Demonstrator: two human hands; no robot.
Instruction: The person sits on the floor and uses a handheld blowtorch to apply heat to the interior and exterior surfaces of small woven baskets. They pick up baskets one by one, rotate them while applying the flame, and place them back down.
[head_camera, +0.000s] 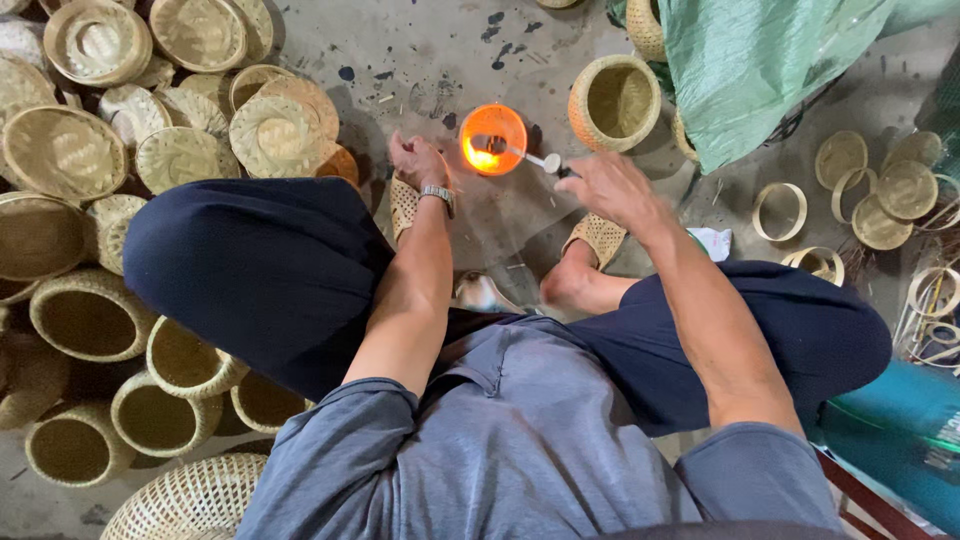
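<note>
A small orange bowl (492, 137) of glowing amber liquid sits on the concrete floor in front of me. My right hand (612, 188) holds a thin brush (525, 155) whose tip dips into the bowl. My left hand (417, 160), with a wristwatch (438, 193) on it, rests closed on the floor just left of the bowl; what it holds, if anything, is hidden. I sit with knees spread in dark trousers, feet in woven sandals (600, 236).
Several woven bamboo baskets and lids (180, 155) are heaped on the left. A round woven basket (615, 102) stands right of the bowl. Bamboo rings (780, 210) and small lids lie at right, beside a green tarp (760, 60) and a teal container (900, 420).
</note>
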